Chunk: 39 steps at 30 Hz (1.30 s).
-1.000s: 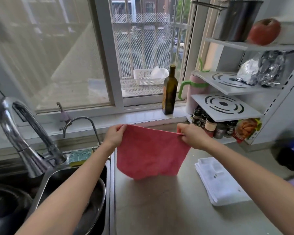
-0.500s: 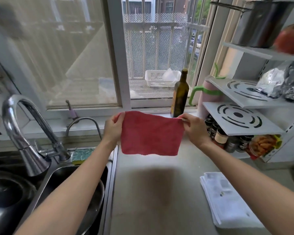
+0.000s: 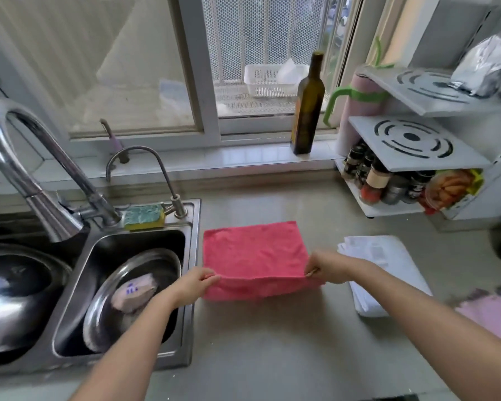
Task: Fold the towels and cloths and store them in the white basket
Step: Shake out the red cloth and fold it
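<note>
The red cloth (image 3: 253, 256) hung in the air between your hands a moment ago; now it is down on the tabletop (image 3: 272, 342), far edge flat, near edge lifted off the surface. Going from big to small: the tabletop runs from the sink (image 3: 122, 285) on your left to the white shelf rack (image 3: 411, 146) on your right. The red cloth lies just beside the sink rim. To its right, close but apart, sits a folded white towel (image 3: 385, 273), and a pale purple cloth (image 3: 492, 316) shows at the right edge, partly out of view. The white basket (image 3: 272, 79) stands well away, behind the window glass, with something white in it.

Your left hand (image 3: 195, 285) pinches the near left corner of the red cloth; your right hand (image 3: 327, 267) pinches the near right corner, each grip clamped on the fabric.

By my reading you are early in this fold: the near edge looks ready to go over the far one. The white towel seems folded already; it, the red cloth and the purple one remain to be stored.
</note>
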{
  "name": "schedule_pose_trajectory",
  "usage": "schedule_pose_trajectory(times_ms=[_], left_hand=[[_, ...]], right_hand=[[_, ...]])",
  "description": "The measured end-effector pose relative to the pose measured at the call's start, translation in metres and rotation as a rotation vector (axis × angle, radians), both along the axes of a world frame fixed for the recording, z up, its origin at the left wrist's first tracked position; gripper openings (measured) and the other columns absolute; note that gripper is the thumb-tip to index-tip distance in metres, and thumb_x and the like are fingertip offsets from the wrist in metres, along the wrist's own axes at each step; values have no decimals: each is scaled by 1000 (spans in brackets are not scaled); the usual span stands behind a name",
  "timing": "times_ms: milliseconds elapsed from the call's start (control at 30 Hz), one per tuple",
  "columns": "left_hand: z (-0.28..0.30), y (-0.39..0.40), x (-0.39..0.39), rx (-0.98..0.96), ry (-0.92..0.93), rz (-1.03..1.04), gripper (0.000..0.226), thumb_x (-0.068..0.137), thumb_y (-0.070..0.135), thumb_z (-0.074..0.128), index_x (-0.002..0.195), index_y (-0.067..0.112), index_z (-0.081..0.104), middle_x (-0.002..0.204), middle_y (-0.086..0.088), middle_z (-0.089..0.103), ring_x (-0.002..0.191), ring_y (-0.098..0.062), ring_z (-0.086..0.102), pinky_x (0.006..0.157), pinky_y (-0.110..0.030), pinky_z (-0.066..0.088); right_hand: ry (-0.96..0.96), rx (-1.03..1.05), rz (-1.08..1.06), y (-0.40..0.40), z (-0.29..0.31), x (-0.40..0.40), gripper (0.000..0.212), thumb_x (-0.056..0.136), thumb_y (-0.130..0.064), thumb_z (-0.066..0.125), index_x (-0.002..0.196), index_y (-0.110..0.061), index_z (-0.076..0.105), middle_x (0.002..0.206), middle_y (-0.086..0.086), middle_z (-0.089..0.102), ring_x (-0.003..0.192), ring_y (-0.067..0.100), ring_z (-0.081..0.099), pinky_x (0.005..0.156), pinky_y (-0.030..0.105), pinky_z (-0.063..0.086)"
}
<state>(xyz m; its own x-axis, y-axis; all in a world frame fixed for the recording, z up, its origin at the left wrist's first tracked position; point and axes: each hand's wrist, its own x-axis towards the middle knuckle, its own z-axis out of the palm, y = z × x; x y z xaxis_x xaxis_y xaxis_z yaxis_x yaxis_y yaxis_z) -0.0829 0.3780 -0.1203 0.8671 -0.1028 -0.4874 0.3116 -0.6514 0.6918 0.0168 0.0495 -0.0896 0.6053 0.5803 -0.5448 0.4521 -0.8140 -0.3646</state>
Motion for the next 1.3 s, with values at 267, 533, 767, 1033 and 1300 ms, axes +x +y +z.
schedule_pose_trajectory(times_ms=[267, 533, 767, 1033, 1300], left_hand=[[-9, 3, -14, 19, 162, -46, 35, 96, 39, 52, 68, 19, 56, 62, 6, 49, 57, -9, 48, 56, -21, 43], [-14, 5, 27, 328, -232, 264, 36, 96, 25, 52, 65, 8, 59, 65, -8, 60, 67, -25, 54, 63, -36, 40], [-40, 2, 63, 432, -211, 382, 30, 97, 28, 49, 82, 7, 65, 87, -16, 66, 87, -35, 60, 70, -38, 47], [-49, 1, 72, 504, -165, 391, 30, 98, 31, 45, 95, 10, 67, 95, -13, 67, 89, -33, 61, 69, -35, 46], [-51, -17, 73, 680, -490, 299, 19, 88, 14, 58, 107, 12, 63, 104, -9, 59, 95, -28, 56, 77, -41, 48]], right_hand=[[202, -225, 131, 12, -11, -4, 38, 82, -9, 62, 55, -22, 39, 60, -7, 37, 56, 8, 32, 55, 25, 28], [-164, 167, -385, 33, -23, 35, 27, 91, -12, 51, 65, -16, 45, 59, 0, 43, 61, 21, 42, 52, 31, 28], [-244, 116, -469, 48, -55, 60, 39, 95, -20, 48, 59, -21, 35, 78, 14, 60, 78, 29, 57, 59, 30, 28], [-271, 109, -491, 55, -73, 65, 27, 98, -28, 45, 71, -20, 47, 93, 15, 67, 87, 33, 61, 62, 31, 32], [-370, 37, -667, 56, -81, 59, 35, 91, -29, 59, 114, -6, 48, 119, 13, 52, 112, 32, 48, 88, 38, 41]])
